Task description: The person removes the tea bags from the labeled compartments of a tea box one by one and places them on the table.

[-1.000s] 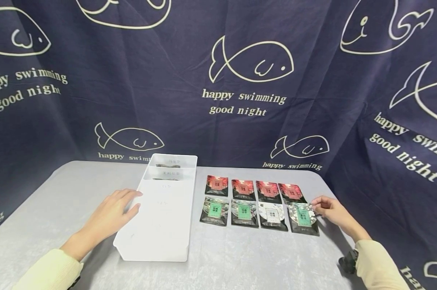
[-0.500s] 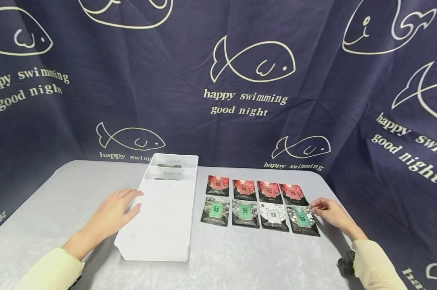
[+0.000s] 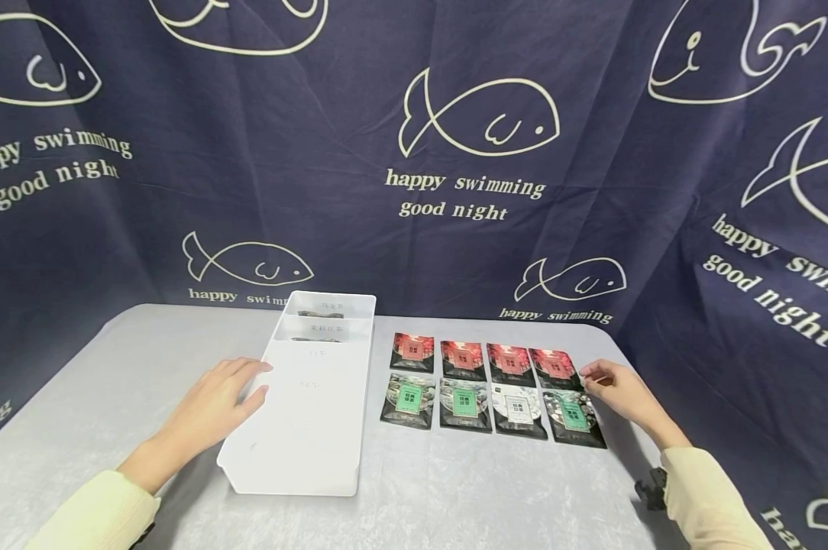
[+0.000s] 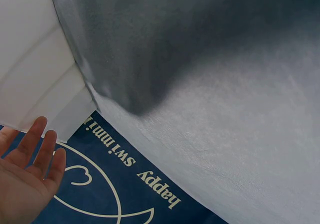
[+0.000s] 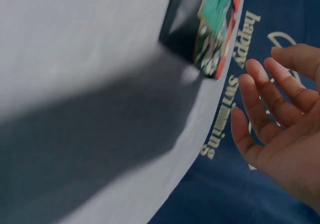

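Note:
In the head view, my left hand [image 3: 208, 409] rests with relaxed fingers at the left rim of a long white divided box [image 3: 290, 443]. The left wrist view shows the fingers loosely spread by the box wall [image 4: 45, 83]. My right hand [image 3: 620, 391] holds nothing, and its fingertips are right by the corner of the rightmost red tea packet [image 3: 554, 368]. Just in front of that packet lies a black floral tea packet with a green label [image 3: 572, 420]. From the right wrist, the fingers [image 5: 257, 103] look loosely bent and apart, beside the packets.
More tea packets lie flat in two rows: red ones [image 3: 463, 359] behind, green-labelled [image 3: 464, 405] and white-labelled [image 3: 519, 412] ones in front. Dark packets [image 3: 320, 314] show in the box's rear compartments. A dark blue fish-print curtain [image 3: 469, 252] hangs behind the grey table [image 3: 469, 496].
My right hand has let go of the green-labelled floral packet, which now lies flat, and has moved slightly back toward the red row. My left hand stays at the box.

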{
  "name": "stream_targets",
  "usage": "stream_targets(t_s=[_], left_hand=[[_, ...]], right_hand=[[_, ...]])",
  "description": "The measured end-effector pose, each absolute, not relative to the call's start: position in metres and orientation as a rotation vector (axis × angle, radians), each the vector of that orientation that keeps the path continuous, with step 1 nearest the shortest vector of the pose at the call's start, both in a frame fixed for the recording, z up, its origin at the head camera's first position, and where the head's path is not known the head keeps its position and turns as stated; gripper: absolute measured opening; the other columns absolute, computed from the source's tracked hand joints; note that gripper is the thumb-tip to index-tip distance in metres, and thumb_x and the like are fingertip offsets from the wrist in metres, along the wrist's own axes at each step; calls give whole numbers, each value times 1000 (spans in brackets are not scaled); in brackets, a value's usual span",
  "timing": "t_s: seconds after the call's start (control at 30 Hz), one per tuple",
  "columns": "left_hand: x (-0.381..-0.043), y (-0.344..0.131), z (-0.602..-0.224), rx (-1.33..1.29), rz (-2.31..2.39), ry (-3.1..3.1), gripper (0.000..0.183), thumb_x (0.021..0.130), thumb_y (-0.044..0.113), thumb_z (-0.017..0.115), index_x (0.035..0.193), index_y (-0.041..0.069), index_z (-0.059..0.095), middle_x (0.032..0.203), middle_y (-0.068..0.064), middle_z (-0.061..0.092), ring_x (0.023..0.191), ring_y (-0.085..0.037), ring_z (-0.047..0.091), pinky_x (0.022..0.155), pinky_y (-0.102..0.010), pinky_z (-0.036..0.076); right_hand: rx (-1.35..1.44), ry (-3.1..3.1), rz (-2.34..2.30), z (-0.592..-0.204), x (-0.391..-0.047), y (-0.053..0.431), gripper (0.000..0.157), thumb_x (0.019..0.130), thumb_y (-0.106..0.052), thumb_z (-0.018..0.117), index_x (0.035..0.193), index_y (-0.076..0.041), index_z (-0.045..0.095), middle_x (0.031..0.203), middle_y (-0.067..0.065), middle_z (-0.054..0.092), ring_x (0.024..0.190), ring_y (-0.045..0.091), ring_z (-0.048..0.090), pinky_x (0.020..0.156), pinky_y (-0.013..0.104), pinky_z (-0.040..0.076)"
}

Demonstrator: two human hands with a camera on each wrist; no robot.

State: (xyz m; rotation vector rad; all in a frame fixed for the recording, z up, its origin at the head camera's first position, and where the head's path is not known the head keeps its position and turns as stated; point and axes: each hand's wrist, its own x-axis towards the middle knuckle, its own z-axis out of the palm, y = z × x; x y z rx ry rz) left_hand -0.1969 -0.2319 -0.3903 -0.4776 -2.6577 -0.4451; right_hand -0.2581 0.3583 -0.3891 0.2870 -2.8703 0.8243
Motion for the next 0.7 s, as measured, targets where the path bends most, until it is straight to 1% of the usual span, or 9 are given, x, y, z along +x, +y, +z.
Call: stream_targets(t_s=[0.2,0.33,0.43,0.5,0.7], left_hand=[[-196,-232,-389,-474,-461,-2668,30,86,22,56,112,8,60,113,-11,61,107,-33,54,90,-51,41],[-196,-232,-390,-474,-456,-2665,30,86,22,56,112,8,60,113,-11,61,107,-33,54,90,-51,42],[-197,-232,-390,-478,-454,-2660,30,86,22,56,112,8,60,112,-11,62,106,-33,54,90,-51,42],[-197,-232,-391,-478,-451,-2656,30,86,22,56,112,8,60,112,-11,62,106,-32,54,90,-50,42],[-198,-233,-391,-472,-450,-2668,30,86,23,56,112,8,60,113,-11,62,107,-32,54,91,-50,42]], right_hand=[[407,-2796,830,-382,-260,333,12,82,-4,62,92,2,62,84,12,67,70,8,58,62,21,48],[462,-2787,837,-380,-262,315,11,82,-3,61,92,1,62,84,11,66,70,9,58,61,21,48],[490,-2794,868,-380,-265,300,12,82,-2,61,93,2,61,83,10,65,68,10,57,60,20,48],[524,-2800,872,-379,-266,290,12,82,-1,61,93,2,61,84,10,65,70,11,57,62,21,49],[607,-2819,852,-377,-268,258,12,82,-1,61,93,1,61,84,8,65,72,15,59,62,22,49]])
